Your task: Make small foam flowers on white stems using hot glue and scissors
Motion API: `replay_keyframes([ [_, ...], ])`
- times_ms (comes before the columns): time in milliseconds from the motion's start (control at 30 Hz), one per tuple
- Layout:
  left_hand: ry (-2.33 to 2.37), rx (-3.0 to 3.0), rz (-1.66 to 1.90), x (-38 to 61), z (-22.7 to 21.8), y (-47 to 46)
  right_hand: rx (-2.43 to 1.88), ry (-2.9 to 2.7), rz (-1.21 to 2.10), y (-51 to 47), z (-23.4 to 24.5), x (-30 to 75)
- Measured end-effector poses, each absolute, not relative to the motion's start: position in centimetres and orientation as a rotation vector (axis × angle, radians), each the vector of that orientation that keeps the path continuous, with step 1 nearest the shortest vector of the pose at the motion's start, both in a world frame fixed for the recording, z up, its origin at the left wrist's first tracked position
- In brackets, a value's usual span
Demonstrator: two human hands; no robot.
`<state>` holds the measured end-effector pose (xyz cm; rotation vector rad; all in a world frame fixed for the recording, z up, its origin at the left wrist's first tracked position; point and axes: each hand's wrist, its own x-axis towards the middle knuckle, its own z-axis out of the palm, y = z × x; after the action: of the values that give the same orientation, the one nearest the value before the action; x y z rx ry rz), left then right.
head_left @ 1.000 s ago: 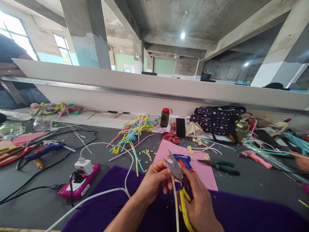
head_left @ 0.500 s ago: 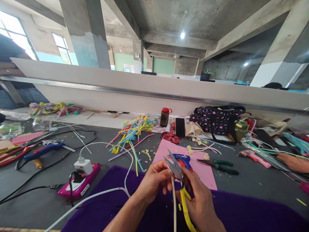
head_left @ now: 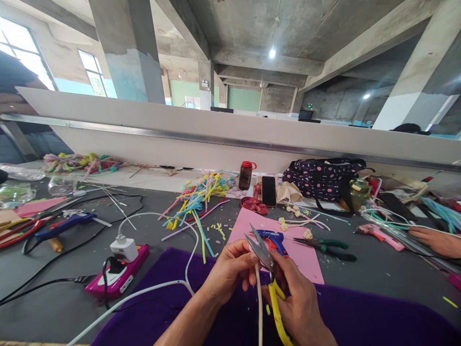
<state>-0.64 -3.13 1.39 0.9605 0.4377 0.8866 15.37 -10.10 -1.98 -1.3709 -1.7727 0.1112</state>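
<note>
In the middle of the view, my left hand (head_left: 230, 271) pinches the upper end of a thin cream stem (head_left: 260, 307) that hangs down past the bottom edge. What lies between the fingertips is partly hidden. My right hand (head_left: 300, 298) is closed around a pair of scissors (head_left: 276, 312) with yellow handles. The parted metal blades point up and left, close to the left fingertips. Both hands are above a dark purple cloth (head_left: 353, 312). Just beyond them, a blue glue gun (head_left: 271, 235) lies on a pink sheet (head_left: 309, 264).
Green-handled pliers (head_left: 333, 247) lie right of the glue gun. Colourful fuzzy stems (head_left: 201, 197), a red-capped bottle (head_left: 246, 177) and a phone (head_left: 268, 191) stand farther back. A pink power strip (head_left: 118, 276) with cables sits left. Another person's hand (head_left: 434, 241) is at the right edge.
My hands, the scissors and the stem stay practically in place. The other person's hand at the right edge has shifted slightly left, and the person at the far left has moved a little.
</note>
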Motion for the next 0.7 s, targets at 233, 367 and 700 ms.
replay_keyframes([
  [233, 0.433, 0.978, 0.888, -0.71, 1.37, -3.04, -1.392, -1.761, 0.097, -10.34, -1.68, 15.17],
  [367, 0.43, 0.977, 0.884, -0.77, 1.28, -2.96, -1.389, -1.784, 0.093, -10.48, -1.39, 15.42],
  [700, 0.429, 0.99, 0.858, -0.78, 1.25, -2.98, -1.389, -1.8, 0.098, -10.57, -1.33, 15.82],
])
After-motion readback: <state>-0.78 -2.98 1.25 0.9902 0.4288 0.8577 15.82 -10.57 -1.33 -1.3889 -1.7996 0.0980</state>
